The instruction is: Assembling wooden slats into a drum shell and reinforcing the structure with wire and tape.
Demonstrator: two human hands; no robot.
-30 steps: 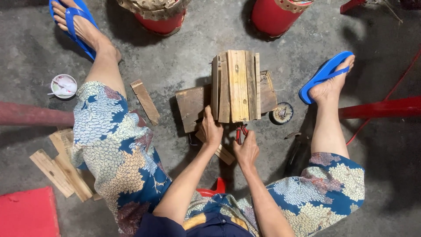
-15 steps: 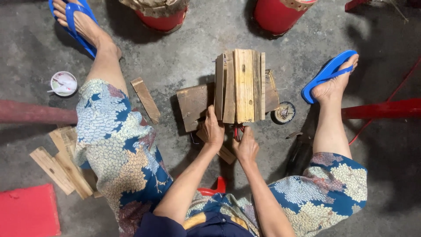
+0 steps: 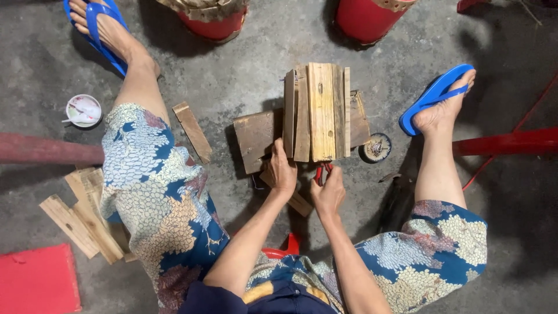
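Seen from the head camera, a bundle of wooden slats [image 3: 317,110] stands on the concrete floor [image 3: 256,75] between the person's feet, its long axis running near to far. The left hand [image 3: 283,171] grasps the bundle's near left end. The right hand [image 3: 329,192] is clenched around red-handled pliers [image 3: 321,172] just beside it. A round tin of nails [image 3: 376,147] sits right.

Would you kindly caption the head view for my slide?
Seated person's left hand steadies a bundle of wooden slats on concrete while the right hand grips red-handled pliers.
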